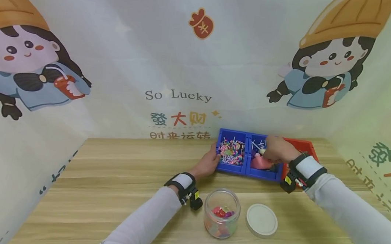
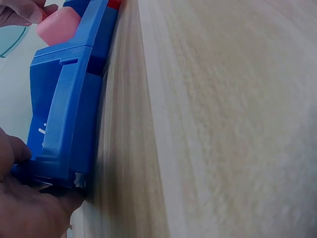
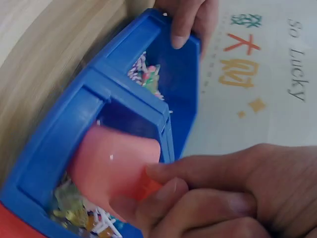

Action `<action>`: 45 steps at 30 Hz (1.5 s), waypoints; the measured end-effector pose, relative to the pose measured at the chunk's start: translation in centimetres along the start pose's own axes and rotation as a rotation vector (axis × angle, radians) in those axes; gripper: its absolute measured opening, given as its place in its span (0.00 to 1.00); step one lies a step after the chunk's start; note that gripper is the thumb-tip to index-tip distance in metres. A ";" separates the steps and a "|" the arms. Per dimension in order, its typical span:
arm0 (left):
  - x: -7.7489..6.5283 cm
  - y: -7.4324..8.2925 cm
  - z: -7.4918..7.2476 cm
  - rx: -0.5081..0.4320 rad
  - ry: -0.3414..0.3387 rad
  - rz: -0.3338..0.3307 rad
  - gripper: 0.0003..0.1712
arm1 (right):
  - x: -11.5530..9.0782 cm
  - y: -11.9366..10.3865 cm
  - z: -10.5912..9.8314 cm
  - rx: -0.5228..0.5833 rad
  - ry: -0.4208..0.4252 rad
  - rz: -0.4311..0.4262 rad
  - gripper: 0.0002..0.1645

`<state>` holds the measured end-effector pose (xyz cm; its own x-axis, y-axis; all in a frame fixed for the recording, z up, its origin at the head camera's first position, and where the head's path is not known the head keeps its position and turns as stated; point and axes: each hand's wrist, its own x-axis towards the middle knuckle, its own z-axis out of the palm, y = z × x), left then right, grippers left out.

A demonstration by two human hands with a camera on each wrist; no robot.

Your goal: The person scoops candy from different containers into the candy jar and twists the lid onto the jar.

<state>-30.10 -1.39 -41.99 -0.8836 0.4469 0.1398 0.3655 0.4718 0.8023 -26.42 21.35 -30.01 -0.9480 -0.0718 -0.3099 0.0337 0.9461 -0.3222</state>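
Observation:
Two blue bins stand side by side at the back of the table; the left bin [image 1: 230, 170] contains swirl-patterned lollipops [image 1: 231, 148]. My left hand [image 1: 208, 162] grips its left end, thumb over the rim in the left wrist view. Over the right blue bin [image 1: 262, 174], my right hand [image 1: 279, 149] pinches a pink scoop [image 3: 111, 166] by its handle between thumb and fingers. The scoop's bowl is tilted down inside that bin, close above wrapped candies [image 3: 72, 206] and white sticks. My right hand hides part of the bin in the head view.
A red bin [image 1: 308, 147] adjoins the blue ones on the right, partly behind my right wrist. Nearer me stands an uncovered clear jar [image 1: 221, 226] with colourful candies in it. Its white lid [image 1: 262, 220] lies to the right. A printed cloth [image 1: 135, 60] rises behind the table.

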 end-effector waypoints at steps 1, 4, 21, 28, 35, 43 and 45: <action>0.0 0.0 0.0 0.008 0.001 0.000 0.30 | -0.2 0.1 0.4 0.012 0.036 0.001 0.04; 0.1 -0.1 -0.1 0.023 0.011 0.001 0.30 | -0.8 0.4 1.7 0.037 0.153 -0.003 0.06; 0.2 0.1 -0.1 0.096 0.032 0.019 0.31 | 0.7 1.6 8.0 0.158 0.618 -0.045 0.22; 0.0 -0.1 -0.3 0.122 0.020 0.068 0.32 | 0.9 0.7 8.0 0.145 0.497 0.050 0.18; 0.1 -0.3 -0.4 0.121 -0.004 0.048 0.31 | 1.0 0.7 8.6 -0.001 0.579 -0.041 0.15; 0.1 -0.3 -0.2 0.121 -0.008 0.061 0.31 | 1.0 2.4 7.9 0.179 0.431 0.020 0.18; 0.1 -0.2 -0.2 0.116 -0.013 0.057 0.31 | 0.9 2.7 7.8 0.173 0.421 0.018 0.19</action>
<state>-30.31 -1.57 -42.05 -0.8568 0.4851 0.1751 0.4472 0.5296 0.7208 -24.70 21.34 -38.15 -0.9917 0.1125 0.0623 0.0696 0.8767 -0.4760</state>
